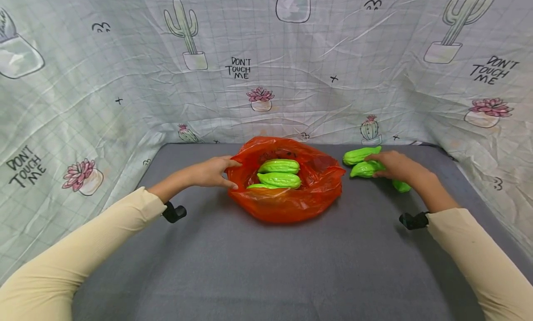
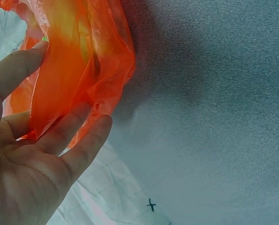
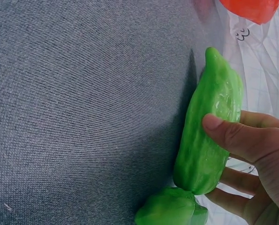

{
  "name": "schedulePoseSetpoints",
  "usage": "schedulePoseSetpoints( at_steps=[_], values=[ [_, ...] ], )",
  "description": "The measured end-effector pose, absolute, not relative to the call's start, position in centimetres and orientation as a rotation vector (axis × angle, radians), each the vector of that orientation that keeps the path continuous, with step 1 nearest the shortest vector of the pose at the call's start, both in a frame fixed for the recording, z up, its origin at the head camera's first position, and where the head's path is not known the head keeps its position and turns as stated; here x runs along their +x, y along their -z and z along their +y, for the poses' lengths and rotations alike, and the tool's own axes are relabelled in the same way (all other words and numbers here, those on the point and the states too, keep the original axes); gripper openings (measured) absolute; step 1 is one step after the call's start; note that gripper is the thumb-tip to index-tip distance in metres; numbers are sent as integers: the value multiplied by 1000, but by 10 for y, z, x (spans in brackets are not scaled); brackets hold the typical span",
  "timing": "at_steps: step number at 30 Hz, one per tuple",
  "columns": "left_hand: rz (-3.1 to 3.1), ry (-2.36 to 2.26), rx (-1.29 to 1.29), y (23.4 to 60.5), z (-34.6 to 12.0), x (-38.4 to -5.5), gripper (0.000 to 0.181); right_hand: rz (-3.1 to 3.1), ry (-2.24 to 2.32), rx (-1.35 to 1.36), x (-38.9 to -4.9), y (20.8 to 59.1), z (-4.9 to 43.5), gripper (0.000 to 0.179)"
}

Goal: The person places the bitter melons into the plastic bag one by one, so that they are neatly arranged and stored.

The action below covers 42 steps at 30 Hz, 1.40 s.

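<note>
Grey felt table (image 1: 266, 265): right hand (image 1: 395, 167) curls fingers and thumb around a glossy, likely slippery, light, stiff green gourd (image 1: 366, 169) mid-body right of the flimsy orange bag (image 1: 291, 205), whose rim the left hand (image 1: 214, 172) pinches.
</note>
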State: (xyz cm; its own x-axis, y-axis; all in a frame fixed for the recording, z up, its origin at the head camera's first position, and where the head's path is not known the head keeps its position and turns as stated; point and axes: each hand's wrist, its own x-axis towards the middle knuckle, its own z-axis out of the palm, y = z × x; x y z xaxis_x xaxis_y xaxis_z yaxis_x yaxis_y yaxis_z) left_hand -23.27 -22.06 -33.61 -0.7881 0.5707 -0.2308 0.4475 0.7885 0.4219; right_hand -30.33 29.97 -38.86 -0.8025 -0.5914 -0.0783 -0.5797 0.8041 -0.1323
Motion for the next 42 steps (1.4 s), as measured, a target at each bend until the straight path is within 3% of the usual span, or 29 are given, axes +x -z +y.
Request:
schedulePoseSetpoints(
  at_steps=[22, 42],
  values=[
    [2630, -501, 770, 335, -223, -231, 68, 2887, 130, -943, -301, 396, 298, 53],
    [2608, -513, 787, 332, -215, -233, 68, 2905, 30, -988, -280, 381, 299, 54]
  ],
)
